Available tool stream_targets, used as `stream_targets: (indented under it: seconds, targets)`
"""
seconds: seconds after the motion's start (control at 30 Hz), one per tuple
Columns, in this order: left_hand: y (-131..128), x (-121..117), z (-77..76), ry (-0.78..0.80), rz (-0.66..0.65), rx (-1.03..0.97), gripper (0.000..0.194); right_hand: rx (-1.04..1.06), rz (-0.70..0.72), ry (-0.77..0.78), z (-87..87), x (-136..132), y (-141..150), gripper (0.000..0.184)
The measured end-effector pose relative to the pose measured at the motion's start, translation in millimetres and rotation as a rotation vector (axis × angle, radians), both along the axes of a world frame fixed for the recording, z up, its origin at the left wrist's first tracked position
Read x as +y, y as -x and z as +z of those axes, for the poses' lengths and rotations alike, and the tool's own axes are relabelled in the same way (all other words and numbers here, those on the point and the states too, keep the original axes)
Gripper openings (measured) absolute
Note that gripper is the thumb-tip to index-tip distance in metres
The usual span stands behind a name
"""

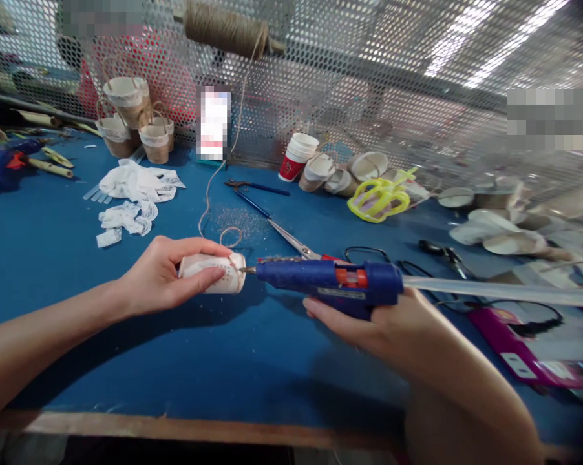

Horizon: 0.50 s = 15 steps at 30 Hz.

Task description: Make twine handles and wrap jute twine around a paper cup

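My left hand [170, 271] is closed around a small paper cup [214, 278] trimmed with white lace, tipped on its side with one end toward the right. In my right hand [369, 329] is a blue hot glue gun [320, 281], its nozzle at the cup's right rim; whether it touches I cannot tell. A long clear glue stick [490, 290] sticks out of the gun's back. Thin twine [208, 200] runs down from a spool [226, 31] to the cup and curls beside it.
Pliers [257, 188] and scissors [294, 237] lie beyond my hands. White lace [134, 184] is piled at left, near finished little baskets [127, 100]. Stacked paper cups [298, 155], yellow tape rings [376, 200] and a purple object [509, 349] are on the right. Metal mesh [369, 84] stands behind.
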<state>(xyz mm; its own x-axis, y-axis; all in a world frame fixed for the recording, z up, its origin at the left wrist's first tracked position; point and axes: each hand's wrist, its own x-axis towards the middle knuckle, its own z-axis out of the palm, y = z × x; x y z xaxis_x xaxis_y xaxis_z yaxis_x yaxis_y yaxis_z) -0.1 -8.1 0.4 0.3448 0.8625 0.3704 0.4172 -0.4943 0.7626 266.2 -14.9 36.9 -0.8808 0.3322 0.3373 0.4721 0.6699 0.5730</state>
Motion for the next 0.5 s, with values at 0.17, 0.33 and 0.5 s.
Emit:
stream_targets:
  seconds: [0.17, 0.33, 0.5]
  targets:
    - [0.1, -0.2, -0.4, -0.016, 0.001, -0.009, 0.023, -0.031, 0.05, -0.078, 2.2, 0.0, 0.7, 0.045]
    - [-0.2, -0.2, -0.9, -0.033, -0.005, -0.003, 0.022, -0.051, 0.074, -0.034, 3.1, 0.7, 0.5, 0.043]
    - [0.2, 0.2, -0.8, -0.036, -0.018, -0.009, 0.022, -0.029, 0.056, -0.043, 3.2, 1.9, 0.1, 0.046]
